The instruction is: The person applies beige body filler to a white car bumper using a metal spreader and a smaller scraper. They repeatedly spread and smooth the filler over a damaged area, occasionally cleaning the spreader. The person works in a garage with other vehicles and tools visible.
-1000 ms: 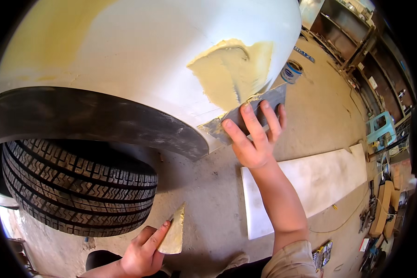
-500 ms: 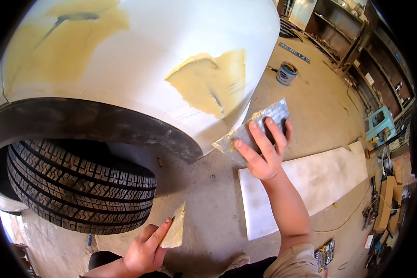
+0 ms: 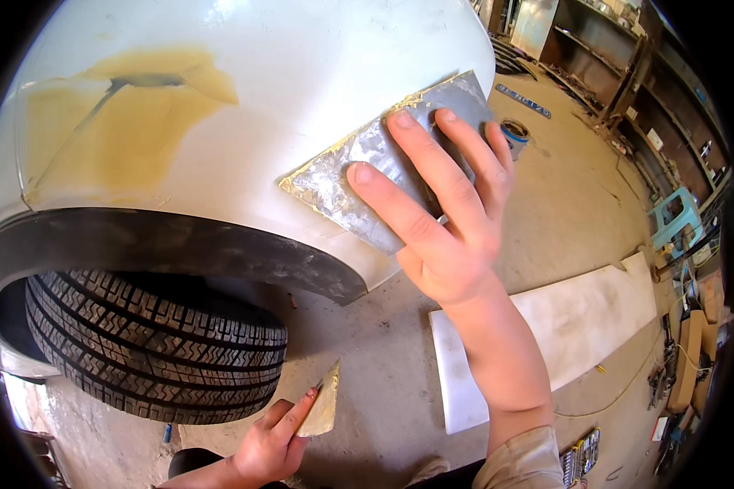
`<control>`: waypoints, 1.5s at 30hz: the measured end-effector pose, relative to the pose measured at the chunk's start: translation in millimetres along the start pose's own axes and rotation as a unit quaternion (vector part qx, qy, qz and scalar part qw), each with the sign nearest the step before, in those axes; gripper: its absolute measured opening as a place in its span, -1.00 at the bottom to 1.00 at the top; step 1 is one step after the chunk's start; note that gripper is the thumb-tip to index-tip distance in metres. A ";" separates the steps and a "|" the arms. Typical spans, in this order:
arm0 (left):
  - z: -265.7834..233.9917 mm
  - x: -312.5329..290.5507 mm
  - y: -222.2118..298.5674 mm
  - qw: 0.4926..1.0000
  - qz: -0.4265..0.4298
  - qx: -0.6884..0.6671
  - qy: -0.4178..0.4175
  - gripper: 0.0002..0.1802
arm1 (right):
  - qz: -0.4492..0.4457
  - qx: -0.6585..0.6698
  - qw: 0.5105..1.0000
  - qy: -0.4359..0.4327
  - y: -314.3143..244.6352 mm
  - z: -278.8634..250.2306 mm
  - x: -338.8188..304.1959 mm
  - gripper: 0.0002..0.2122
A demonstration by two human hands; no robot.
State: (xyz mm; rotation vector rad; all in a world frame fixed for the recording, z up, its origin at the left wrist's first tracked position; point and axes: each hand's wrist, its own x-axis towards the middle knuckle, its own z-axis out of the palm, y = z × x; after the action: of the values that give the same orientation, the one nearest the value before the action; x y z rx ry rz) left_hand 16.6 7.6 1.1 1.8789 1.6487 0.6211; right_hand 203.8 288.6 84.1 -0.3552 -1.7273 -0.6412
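My right hand (image 3: 453,232) grips a broad grey metal filler spreader (image 3: 382,155), its fingers spread over the near face. Yellow filler lines the spreader's upper edge, which lies at or very close to the white car bumper (image 3: 294,98); the bumper's right-hand filler patch is hidden behind it. Low down, my left hand (image 3: 271,440) is closed on a smaller spreader (image 3: 324,405) coated with yellow filler, held apart from the car. A wide yellow filler patch (image 3: 134,143) with a dark grey streak covers the bumper's left part.
Below the bumper are black arch trim (image 3: 179,236) and a tyre (image 3: 155,350). A long white panel (image 3: 583,318) lies on the floor at right. Beyond stand an open can (image 3: 515,134), a blue stool (image 3: 677,218) and shelves (image 3: 661,110). A tool set (image 3: 581,456) sits lower right.
My right hand has brought the large spreader up and left from beside the bumper's corner to over the right-hand filler patch. My left hand still holds the small spreader, nearly unmoved.
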 end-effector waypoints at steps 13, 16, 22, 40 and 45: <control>4.3 2.4 -18.8 0.999 0.044 0.000 0.022 -0.30 | 0.058 0.004 0.998 0.018 -6.3 9.9 -53.2 -0.66; 2.4 1.3 -16.1 0.999 0.040 0.008 0.009 -0.31 | 0.060 0.004 0.998 0.016 -6.8 11.5 -71.1 -0.66; 4.7 1.9 -12.6 0.998 0.054 -0.003 0.007 -0.28 | 0.071 0.010 0.997 0.006 -7.5 11.8 -102.1 -0.69; 9.9 -8.4 5.1 0.991 0.050 -0.120 0.019 -0.55 | 0.072 -0.010 0.992 -0.101 -14.2 -40.2 -138.6 -0.68; 7.7 -9.5 7.9 0.990 0.052 -0.122 0.038 -0.36 | 0.041 -0.052 0.998 0.016 -26.3 -36.8 -54.8 -0.72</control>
State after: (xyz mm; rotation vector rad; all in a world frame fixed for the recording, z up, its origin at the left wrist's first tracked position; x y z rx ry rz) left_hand 26.3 -3.3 1.0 1.7904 1.4534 0.9059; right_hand 232.4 251.3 30.9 -0.4835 -1.6433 -0.6744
